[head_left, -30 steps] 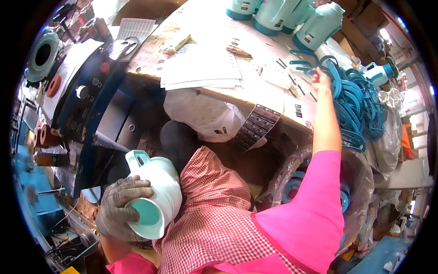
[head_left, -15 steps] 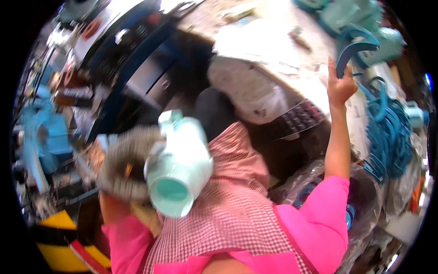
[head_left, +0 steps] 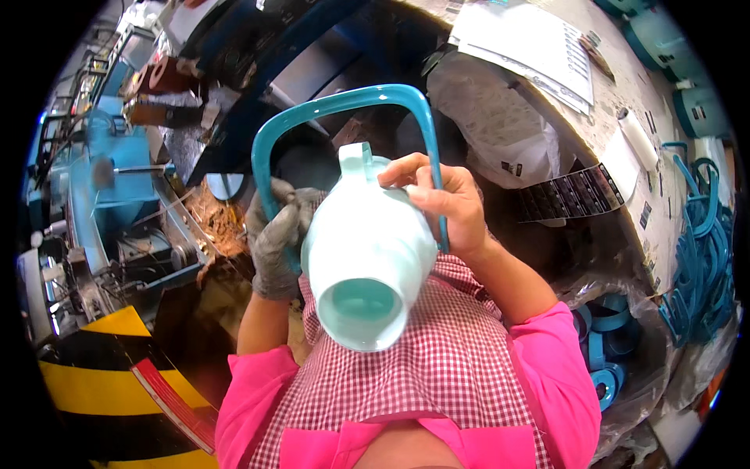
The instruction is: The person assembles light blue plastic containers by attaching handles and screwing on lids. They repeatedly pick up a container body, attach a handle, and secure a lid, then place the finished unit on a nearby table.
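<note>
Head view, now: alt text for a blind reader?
A pale mint plastic jug, open mouth toward the camera, is held by a grey-gloved left hand and a bare right hand that grips a teal arched handle over it. A cluttered workbench lies beyond.

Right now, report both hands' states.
Left hand: gloved, closed on the pale mint jug.
Right hand: bare, closed on the teal handle.

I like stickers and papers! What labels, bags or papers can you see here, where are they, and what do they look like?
Paper sheets: white, printed, on the bench, top right.
Label strip: dark with pale squares, hanging off the bench edge.
White bag: crumpled, under the bench edge.
Small labels: white, on the bench, right.
</note>
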A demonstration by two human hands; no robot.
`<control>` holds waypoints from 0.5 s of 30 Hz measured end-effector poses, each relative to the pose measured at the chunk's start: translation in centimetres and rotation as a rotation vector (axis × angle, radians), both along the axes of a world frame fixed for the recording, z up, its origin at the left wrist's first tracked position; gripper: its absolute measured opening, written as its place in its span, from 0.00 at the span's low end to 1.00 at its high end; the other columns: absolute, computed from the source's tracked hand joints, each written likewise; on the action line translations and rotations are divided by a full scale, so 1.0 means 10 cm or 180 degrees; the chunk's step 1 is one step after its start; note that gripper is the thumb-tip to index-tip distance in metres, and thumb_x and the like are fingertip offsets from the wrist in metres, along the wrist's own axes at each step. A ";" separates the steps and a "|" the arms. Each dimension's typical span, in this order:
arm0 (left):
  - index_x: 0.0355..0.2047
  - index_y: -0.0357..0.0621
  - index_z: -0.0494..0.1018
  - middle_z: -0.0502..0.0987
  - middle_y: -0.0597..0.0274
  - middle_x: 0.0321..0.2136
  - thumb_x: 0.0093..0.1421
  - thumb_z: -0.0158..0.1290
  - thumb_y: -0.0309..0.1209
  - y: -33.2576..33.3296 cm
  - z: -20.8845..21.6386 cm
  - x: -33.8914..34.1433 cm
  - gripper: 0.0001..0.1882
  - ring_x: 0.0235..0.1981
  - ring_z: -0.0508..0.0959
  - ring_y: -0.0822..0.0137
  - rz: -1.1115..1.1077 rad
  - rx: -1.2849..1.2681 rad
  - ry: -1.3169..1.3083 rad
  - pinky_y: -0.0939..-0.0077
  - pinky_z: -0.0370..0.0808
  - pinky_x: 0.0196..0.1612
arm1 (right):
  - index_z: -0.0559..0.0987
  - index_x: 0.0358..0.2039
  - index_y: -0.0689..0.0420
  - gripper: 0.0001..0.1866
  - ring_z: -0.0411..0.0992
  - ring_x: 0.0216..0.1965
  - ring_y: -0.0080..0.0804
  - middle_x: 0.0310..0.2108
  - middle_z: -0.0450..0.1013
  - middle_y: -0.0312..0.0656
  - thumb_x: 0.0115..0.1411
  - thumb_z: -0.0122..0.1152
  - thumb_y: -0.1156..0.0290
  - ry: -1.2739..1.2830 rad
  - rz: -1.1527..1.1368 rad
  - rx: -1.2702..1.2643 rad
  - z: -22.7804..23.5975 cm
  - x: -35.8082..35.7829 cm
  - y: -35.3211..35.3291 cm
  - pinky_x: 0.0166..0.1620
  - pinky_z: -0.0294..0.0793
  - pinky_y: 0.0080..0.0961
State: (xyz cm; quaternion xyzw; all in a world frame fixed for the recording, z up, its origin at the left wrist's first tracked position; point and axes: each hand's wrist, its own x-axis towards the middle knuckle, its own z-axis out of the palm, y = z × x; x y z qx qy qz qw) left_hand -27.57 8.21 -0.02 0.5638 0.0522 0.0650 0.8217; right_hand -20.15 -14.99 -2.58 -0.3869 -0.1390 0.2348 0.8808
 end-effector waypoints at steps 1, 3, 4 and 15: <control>0.42 0.38 0.70 0.72 0.69 0.21 0.59 0.55 0.33 -0.07 -0.04 0.01 0.14 0.21 0.70 0.79 -0.0019 -0.0359 0.0041 0.80 0.75 0.39 | 0.74 0.21 0.60 0.13 0.73 0.44 0.32 0.45 0.75 0.51 0.55 0.55 0.65 0.0146 0.0139 -0.0136 -0.03 0.00 -0.02 0.49 0.73 0.29; 0.43 0.39 0.69 0.71 0.71 0.21 0.63 0.51 0.36 -0.13 0.03 0.02 0.13 0.18 0.67 0.80 0.0103 -0.0384 0.0485 0.85 0.71 0.31 | 0.79 0.28 0.65 0.11 0.72 0.38 0.26 0.42 0.76 0.45 0.56 0.57 0.68 0.0665 0.0129 -0.0215 0.02 0.02 -0.05 0.47 0.69 0.23; 0.43 0.40 0.68 0.71 0.70 0.21 0.64 0.51 0.35 -0.16 0.05 0.04 0.12 0.18 0.65 0.83 0.0034 -0.0242 0.0562 0.88 0.70 0.28 | 0.79 0.38 0.67 0.16 0.72 0.40 0.27 0.41 0.75 0.45 0.57 0.53 0.67 0.0791 0.0347 -0.0521 0.05 0.03 -0.15 0.49 0.68 0.22; 0.30 0.47 0.71 0.75 0.65 0.32 0.50 0.64 0.33 -0.27 0.06 -0.25 0.12 0.38 0.74 0.71 -0.0431 -0.0269 0.0513 0.71 0.70 0.50 | 0.61 0.14 0.53 0.17 0.70 0.52 0.40 0.48 0.72 0.56 0.52 0.56 0.64 0.0258 0.0100 -0.0019 -0.26 -0.24 -0.27 0.58 0.65 0.38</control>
